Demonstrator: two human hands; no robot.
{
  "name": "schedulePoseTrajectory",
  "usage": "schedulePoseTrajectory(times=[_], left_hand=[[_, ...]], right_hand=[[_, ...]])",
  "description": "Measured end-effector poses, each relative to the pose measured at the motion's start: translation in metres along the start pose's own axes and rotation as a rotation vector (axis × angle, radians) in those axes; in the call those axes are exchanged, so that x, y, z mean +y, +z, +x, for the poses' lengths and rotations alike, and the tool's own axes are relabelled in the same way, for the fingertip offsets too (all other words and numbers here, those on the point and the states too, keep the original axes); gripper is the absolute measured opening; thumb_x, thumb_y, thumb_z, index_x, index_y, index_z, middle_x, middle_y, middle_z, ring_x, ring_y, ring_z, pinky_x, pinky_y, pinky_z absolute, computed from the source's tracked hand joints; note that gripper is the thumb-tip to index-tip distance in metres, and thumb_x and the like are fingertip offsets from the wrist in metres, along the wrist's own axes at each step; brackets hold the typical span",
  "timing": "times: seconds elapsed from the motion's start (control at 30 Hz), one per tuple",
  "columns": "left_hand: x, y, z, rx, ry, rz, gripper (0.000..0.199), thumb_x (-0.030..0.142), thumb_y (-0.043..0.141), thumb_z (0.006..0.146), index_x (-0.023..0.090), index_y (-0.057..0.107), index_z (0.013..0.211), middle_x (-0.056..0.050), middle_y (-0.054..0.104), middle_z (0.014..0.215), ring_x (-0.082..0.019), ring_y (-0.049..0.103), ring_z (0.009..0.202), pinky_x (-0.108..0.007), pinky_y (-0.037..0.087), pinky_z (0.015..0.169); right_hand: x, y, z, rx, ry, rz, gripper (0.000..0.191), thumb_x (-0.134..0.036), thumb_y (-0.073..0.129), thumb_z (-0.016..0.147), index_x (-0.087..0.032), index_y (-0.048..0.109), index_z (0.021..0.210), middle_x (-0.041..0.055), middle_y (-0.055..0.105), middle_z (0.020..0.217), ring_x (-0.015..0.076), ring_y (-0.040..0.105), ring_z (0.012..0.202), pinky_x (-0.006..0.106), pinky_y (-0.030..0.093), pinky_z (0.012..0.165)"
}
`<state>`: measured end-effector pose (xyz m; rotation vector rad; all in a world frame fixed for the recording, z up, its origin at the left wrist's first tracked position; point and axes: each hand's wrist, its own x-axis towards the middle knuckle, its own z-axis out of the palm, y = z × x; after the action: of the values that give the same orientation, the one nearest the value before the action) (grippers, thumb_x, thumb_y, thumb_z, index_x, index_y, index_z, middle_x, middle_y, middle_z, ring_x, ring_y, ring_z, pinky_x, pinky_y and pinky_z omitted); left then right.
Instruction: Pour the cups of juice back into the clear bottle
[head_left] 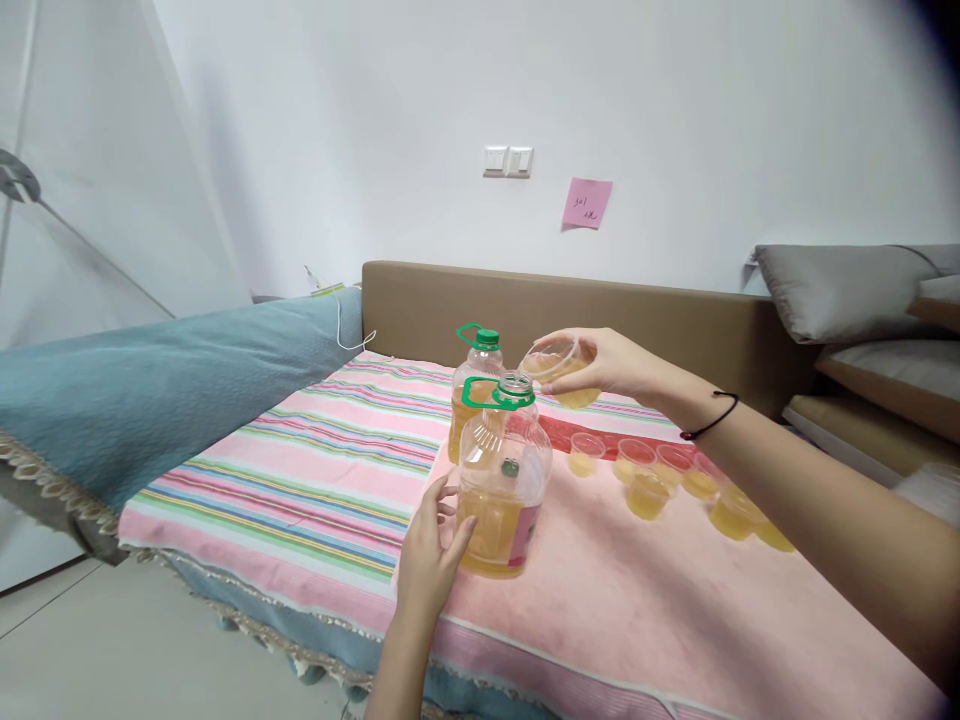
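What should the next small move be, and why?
Probably tip the partly filled cup toward the front bottle: the right hand holds it close to that bottle's uncapped mouth, and the left hand is at the bottle's side.

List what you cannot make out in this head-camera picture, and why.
All in the head view:
Cups at right: partly hidden by the right forearm, so no sure count.
Rear bottle: base hidden behind the front bottle.
Label on the front bottle: wording too small.
Clear object, far right: cut off by the edge.
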<state>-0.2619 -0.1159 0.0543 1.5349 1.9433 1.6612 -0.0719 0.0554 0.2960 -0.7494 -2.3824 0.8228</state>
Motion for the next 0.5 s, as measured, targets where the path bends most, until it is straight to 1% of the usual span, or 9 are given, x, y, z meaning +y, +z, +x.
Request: schedulePoseTrajectory(times=[0.13, 0.33, 0.5], left_hand=[[-0.001, 0.000, 0.000, 0.001, 0.003, 0.001, 0.051, 0.049, 0.051, 0.092, 0.024, 0.041, 0.136, -0.008, 0.062, 0.121, -0.021, 0.061, 0.096, -0.039, 0.049, 0.087], [-0.002, 0.000, 0.000, -0.007, -0.005, -0.008, 0.053, 0.049, 0.052, 0.092, 0.024, 0.040, 0.137, -0.008, 0.061, 0.124, -0.022, 0.060, 0.103, -0.039, 0.048, 0.089], [-0.001, 0.001, 0.001, -0.016, -0.008, -0.019, 0.052, 0.048, 0.051, 0.093, 0.025, 0.040, 0.138, -0.008, 0.060, 0.123, -0.022, 0.060, 0.104, -0.039, 0.048, 0.089]], right_hand=[[-0.003, -0.002, 0.001, -0.011, -0.001, -0.027, 0.062, -0.040, 0.086, 0.061, -0.025, 0.066, 0.118, 0.0073, 0.073, 0.113, 0.0281, 0.067, 0.104, 0.040, 0.055, 0.085], [-0.010, -0.004, 0.001, -0.016, -0.026, -0.109, 0.054, -0.038, 0.083, 0.064, -0.025, 0.069, 0.115, 0.0059, 0.073, 0.107, 0.0253, 0.067, 0.095, 0.035, 0.054, 0.077], [-0.016, -0.005, 0.001, -0.025, -0.004, -0.126, 0.056, -0.036, 0.083, 0.063, -0.024, 0.068, 0.116, 0.0047, 0.074, 0.094, 0.0234, 0.067, 0.086, 0.033, 0.053, 0.072]])
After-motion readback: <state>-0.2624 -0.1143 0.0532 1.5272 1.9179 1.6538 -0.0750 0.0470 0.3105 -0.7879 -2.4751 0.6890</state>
